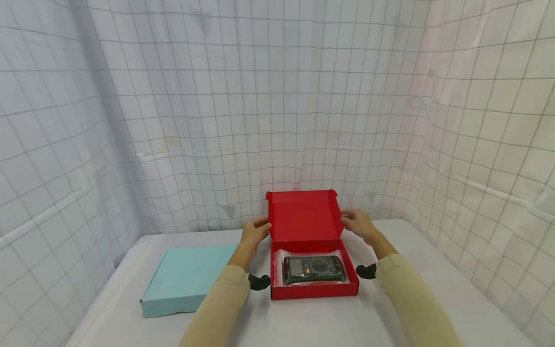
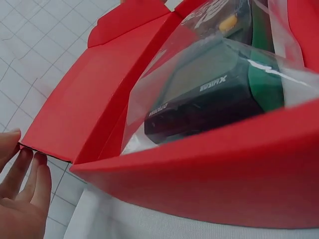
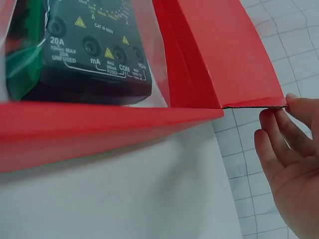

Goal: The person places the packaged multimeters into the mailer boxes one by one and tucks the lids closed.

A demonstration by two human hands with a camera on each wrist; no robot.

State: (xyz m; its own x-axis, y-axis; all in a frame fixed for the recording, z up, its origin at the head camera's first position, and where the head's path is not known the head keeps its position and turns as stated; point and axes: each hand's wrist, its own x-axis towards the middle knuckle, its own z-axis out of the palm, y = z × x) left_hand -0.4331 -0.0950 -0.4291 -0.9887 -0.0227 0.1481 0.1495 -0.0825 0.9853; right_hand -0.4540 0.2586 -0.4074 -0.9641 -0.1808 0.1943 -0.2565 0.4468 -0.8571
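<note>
A red cardboard box (image 1: 314, 291) stands on the table with its lid (image 1: 305, 216) raised at the back. Inside it lies a multimeter (image 1: 314, 268), black with a green edge, in a clear plastic bag (image 2: 149, 84). My left hand (image 1: 255, 234) pinches the lid's left edge between thumb and fingers. On the opposite side my right hand (image 1: 359, 224) pinches the lid's right edge the same way. In the right wrist view the thumb of the right hand (image 3: 294, 154) lies over the lid's edge, the fingers beneath. The meter's sockets (image 3: 92, 47) face the right side.
A closed light blue box (image 1: 191, 274) lies on the table to the left of the red one. White cloth (image 1: 321, 323) covers the table. Grid-patterned curtains (image 1: 277, 106) hang behind and along both sides.
</note>
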